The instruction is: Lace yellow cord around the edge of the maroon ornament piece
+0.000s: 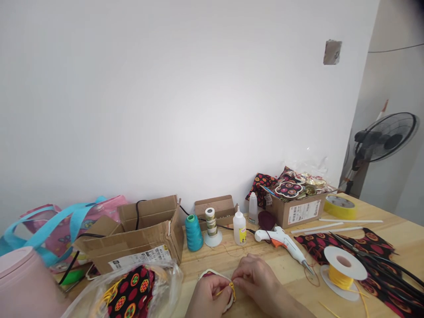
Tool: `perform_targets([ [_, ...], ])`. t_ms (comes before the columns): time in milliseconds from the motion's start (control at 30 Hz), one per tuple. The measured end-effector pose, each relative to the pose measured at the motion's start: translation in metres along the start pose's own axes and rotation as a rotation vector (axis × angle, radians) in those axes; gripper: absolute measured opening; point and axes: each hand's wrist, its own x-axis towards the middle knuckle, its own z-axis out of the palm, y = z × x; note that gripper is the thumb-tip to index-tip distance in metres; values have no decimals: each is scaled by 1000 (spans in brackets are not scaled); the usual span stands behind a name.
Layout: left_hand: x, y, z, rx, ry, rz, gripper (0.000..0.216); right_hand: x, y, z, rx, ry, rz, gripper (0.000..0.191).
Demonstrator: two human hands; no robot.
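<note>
My left hand (207, 296) and my right hand (260, 280) meet at the wooden table's (291, 269) front edge. Both are closed in a pinch on a small white-rimmed fabric piece (215, 278) with a bit of yellow cord (228, 289) at its edge. The piece is mostly hidden under my fingers. A white glue gun (281, 242) lies just beyond my right hand, nozzle toward a spool of yellow cord (342, 267).
Behind stand a teal thread cone (193, 232), a ribbon spool (211, 226), two glue bottles (240, 227), open cardboard boxes (142, 238), a box of patterned fabric pieces (296, 201), yellow tape (340, 206), white sticks (331, 227), scissors on patterned cloth (364, 254). A plastic bag of fabric (132, 287) lies left. A fan (380, 141) stands right.
</note>
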Motion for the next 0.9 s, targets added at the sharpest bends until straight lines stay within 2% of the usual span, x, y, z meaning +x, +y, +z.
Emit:
perform_targets([
  [200,-3,1,-1,-9,35,-26,20,0,-2,-3,-9,7,6,8],
  [433,-4,12,-2,14,8,22,24,-2,-5,-3,84,46,45,11],
  [633,-6,17,-2,0,-17,27,25,-5,-8,-2,181,-2,43,13],
  [900,-4,14,-1,-60,67,-30,18,-6,-11,-1,191,-28,3,12],
])
